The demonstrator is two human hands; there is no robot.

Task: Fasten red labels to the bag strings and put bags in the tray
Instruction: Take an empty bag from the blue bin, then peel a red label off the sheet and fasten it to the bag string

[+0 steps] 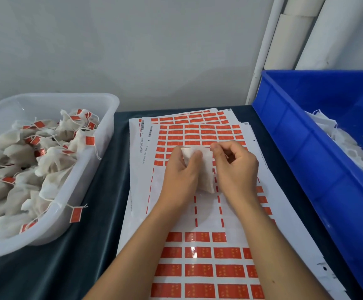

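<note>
bright, even light | soft shadows | glare on label sheet (192, 250) | wide-angle edge bending

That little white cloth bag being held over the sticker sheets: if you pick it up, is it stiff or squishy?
Probably squishy: the small white cloth bag dents under the left hand. Likely light, since fingertips alone hold it. It seems unlikely to roll, as the labelled bags slump in the clear plastic tray.

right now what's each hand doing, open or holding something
Left hand: closed on the white bag.
Right hand: fingers pinched together at the bag's top; what they pinch cannot be told.
</note>
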